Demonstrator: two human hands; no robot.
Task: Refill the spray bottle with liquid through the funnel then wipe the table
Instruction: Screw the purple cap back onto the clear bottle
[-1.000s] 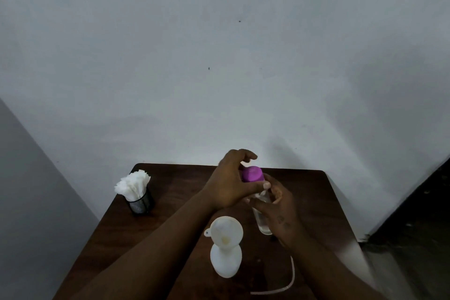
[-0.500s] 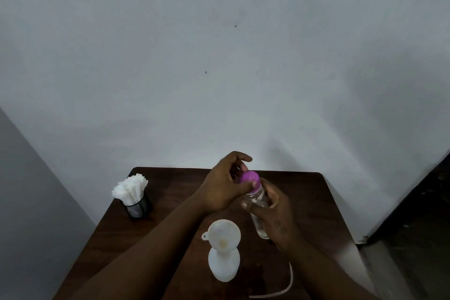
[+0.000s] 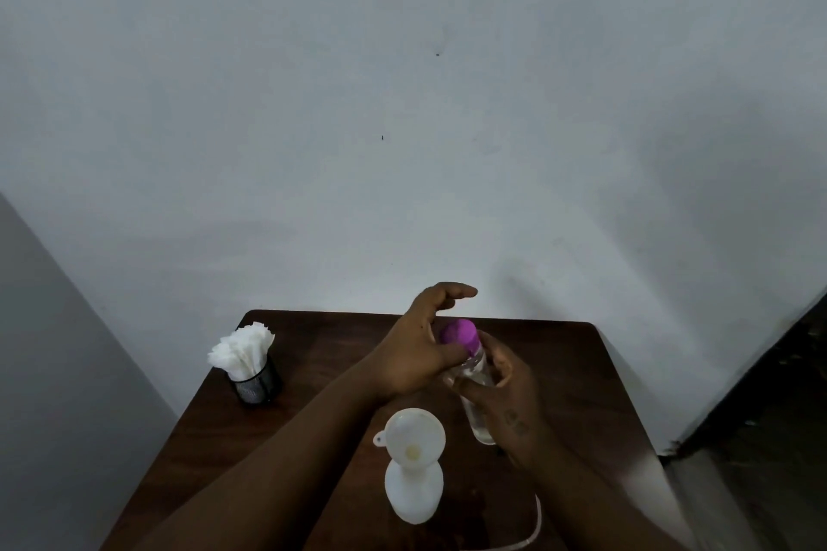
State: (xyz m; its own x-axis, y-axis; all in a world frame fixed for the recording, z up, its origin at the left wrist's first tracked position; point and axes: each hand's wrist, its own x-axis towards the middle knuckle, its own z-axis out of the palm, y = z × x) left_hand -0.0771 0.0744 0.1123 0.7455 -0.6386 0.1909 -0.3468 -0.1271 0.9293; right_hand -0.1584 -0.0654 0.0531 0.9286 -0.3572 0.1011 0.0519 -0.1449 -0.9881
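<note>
Watching from the head view, I am seeing the right hand (image 3: 508, 398) wrapping its fingers round a clear bottle (image 3: 478, 416) and holding it tilted above the table (image 3: 313, 416), just right of centre. That hand is covering the bottle's right side and part of its base, so I cannot tell whether the base is touching the wood. Something clear seems to be sitting low inside, but the level is too faint to read.

A purple cap (image 3: 458, 333) is sitting on the bottle's top. The left hand (image 3: 414, 353) is arching over it from the left, the thumb (image 3: 449, 357) lying against the cap's lower edge and the forefinger (image 3: 461, 292) standing clear above it. The other fingers are hiding behind the hand's back, so I cannot tell whether this hand is actually gripping the cap or only touching it.

Nearer to me, the spray bottle (image 3: 414, 499) is standing upright on the table, white and blurred at the edges, just beside the left forearm. The funnel (image 3: 414, 438) is resting in its neck, mouth up, with a small tab sticking out to the left; a yellowish spot is showing at the bottom of the bowl.

A thin white cord (image 3: 534, 523) is curving along the table's near right part and running out of frame at the bottom. Both forearms are being cut off there too. At the far left corner, white napkins (image 3: 241, 349) are standing in a dark mesh cup (image 3: 255, 387), well apart from the hands. A pale wall (image 3: 402, 103) is filling most of the view.
</note>
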